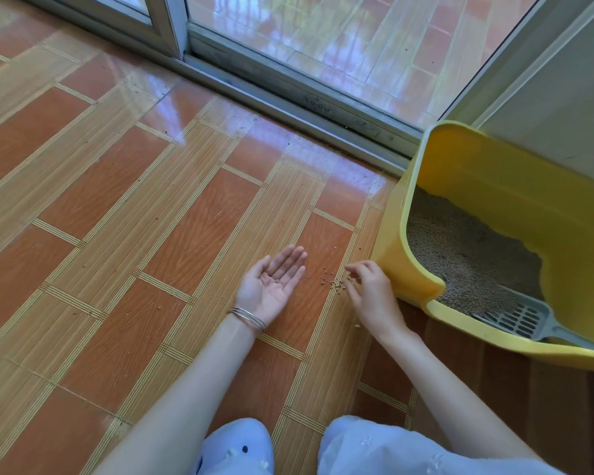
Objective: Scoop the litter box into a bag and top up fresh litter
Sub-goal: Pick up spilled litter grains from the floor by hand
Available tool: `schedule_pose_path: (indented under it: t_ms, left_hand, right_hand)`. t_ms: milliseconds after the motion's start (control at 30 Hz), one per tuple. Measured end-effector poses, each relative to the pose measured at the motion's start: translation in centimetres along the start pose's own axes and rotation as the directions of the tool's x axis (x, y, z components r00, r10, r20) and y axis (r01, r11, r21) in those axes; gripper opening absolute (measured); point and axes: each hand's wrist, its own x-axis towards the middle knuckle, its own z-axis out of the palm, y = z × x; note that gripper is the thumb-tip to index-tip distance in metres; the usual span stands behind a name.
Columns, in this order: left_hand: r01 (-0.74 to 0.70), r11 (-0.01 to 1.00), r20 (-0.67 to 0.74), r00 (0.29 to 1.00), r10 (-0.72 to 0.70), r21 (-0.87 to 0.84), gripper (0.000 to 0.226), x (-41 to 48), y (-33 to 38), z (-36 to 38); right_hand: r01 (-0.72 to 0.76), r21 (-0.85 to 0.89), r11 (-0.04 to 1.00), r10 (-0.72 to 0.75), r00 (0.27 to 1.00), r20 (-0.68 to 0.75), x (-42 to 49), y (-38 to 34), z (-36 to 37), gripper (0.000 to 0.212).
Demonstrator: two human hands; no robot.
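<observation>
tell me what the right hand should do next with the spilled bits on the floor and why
Probably pinch up a few more of the scattered granules and drop them into the left hand, which lies palm-up with a few already in it. The right hand is right at the spill beside the litter box.

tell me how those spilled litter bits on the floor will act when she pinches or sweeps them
The litter granules look tiny and roundish, so they probably roll and scatter on the glossy tiled floor. They seem light: the few in the open left hand sit loose. The right hand likely lifts only a few per pinch.
</observation>
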Motion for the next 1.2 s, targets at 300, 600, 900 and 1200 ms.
schedule_pose_path:
  t_ms: [300,600,900,1200]
  left_hand:
    - [0.002,0.999,-0.005,1.0,-0.002,0.043,0.042,-0.2,0.4,-0.7]
    - [0.009,0.999,-0.014,1.0,-0.008,0.043,0.041,-0.1,0.0,-1.0]
    - [0.021,0.999,-0.024,1.0,-0.019,0.046,0.042,-0.1,-0.4,-0.9]
    - [0.035,0.997,-0.037,0.999,-0.033,0.063,0.043,-0.2,-0.7,-0.9]
  right_hand:
    - [-0.058,-0.237,0.97,0.075,0.995,0.067,-0.2,1.1,3.3,0.04]
    - [-0.055,-0.082,0.995,0.059,0.997,0.05,0.8,0.9,2.8,0.05]
    - [-0.002,-0.154,0.988,0.009,0.999,0.045,1.0,0.9,2.9,0.026]
    - [0.039,-0.29,0.956,-0.014,0.996,0.086,1.8,0.4,2.7,0.013]
